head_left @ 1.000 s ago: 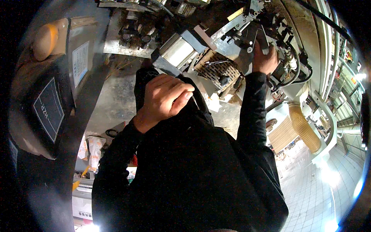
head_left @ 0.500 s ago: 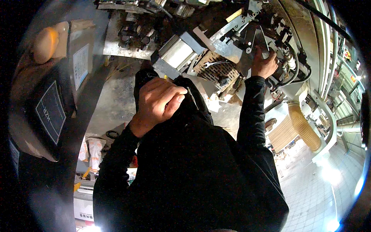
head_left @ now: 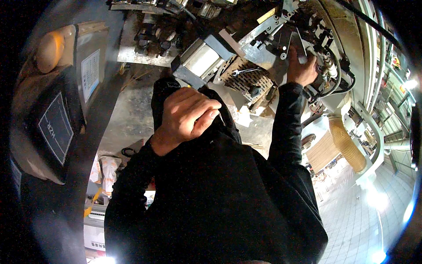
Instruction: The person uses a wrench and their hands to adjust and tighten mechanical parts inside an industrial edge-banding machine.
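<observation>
My left hand [head_left: 187, 114] is closed in front of my body, thumb pressed against the curled fingers. A thin, light strip [head_left: 221, 118] sticks out below the fingertips; its exact kind is too small to make out. At the right, my right hand [head_left: 302, 69] reaches into the machine [head_left: 259, 55]. Its thumb and fingers lie on either side of the lower end of a dark flat metal plate [head_left: 299, 43], seemingly gripping it; some fingertips are hidden. Hoses [head_left: 337, 72] and metal fittings [head_left: 327, 66] sit just right of that hand.
An open-end wrench [head_left: 246, 71] lies on a slotted metal plate [head_left: 248, 83] between my hands. Left of it is a block with a pale cylinder [head_left: 201, 60]. A control box with an orange knob [head_left: 50, 52] stands at far left. A ribbed yellowish duct [head_left: 347, 143] hangs at right.
My left hand has shifted slightly right with the thin strip in it. The right hand stays at the metal plate, its fingers moved only a little.
</observation>
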`<state>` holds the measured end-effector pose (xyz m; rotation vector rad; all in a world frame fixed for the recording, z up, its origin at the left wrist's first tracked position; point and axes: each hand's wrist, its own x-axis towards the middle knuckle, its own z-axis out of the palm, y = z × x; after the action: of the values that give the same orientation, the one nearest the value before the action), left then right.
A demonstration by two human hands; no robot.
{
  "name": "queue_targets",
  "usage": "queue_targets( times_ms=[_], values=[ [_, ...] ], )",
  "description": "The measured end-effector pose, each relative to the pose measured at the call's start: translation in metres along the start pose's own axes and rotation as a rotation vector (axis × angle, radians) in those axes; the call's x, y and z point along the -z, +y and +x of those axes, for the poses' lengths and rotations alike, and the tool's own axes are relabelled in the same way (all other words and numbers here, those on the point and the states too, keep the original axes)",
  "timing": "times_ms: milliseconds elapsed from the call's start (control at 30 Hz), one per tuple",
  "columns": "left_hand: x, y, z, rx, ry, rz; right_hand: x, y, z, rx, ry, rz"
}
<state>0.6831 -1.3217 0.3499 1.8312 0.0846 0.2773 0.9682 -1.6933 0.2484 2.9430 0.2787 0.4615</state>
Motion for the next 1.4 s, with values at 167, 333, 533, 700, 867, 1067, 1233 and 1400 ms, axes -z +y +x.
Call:
queue_targets(
  times_ms=[167, 333, 533, 700, 867, 1067, 1233, 1400],
  values=[
    [-0.003, -0.006, -0.008, 0.01, 0.046, -0.01, 0.018, 0.015, -0.019, 0.089, 0.231, -0.044],
    [-0.002, 0.0, 0.0, -0.008, -0.04, -0.015, 0.038, -0.031, 0.011, -0.065, -0.02, 0.07],
    [-0.017, 0.001, 0.007, -0.071, -0.072, -0.023, 0.053, -0.067, 0.017, -0.076, -0.041, 0.198],
    [-0.021, 0.0, 0.002, -0.043, -0.111, -0.029, 0.034, -0.017, -0.001, 0.05, -0.038, 0.118],
    [-0.025, -0.002, 0.002, -0.047, -0.097, -0.036, 0.02, -0.033, 0.015, 0.117, 0.08, 0.206],
    [-0.021, -0.001, 0.003, -0.042, -0.076, -0.009, 0.015, -0.04, 0.014, 0.064, 0.033, 0.073],
    [-0.02, -0.004, -0.006, 0.007, 0.0, -0.035, 0.012, 0.022, -0.021, 0.11, 0.146, -0.035],
    [-0.023, -0.005, -0.01, 0.01, -0.062, -0.03, 0.004, 0.02, -0.017, 0.108, 0.187, 0.022]
  ],
)
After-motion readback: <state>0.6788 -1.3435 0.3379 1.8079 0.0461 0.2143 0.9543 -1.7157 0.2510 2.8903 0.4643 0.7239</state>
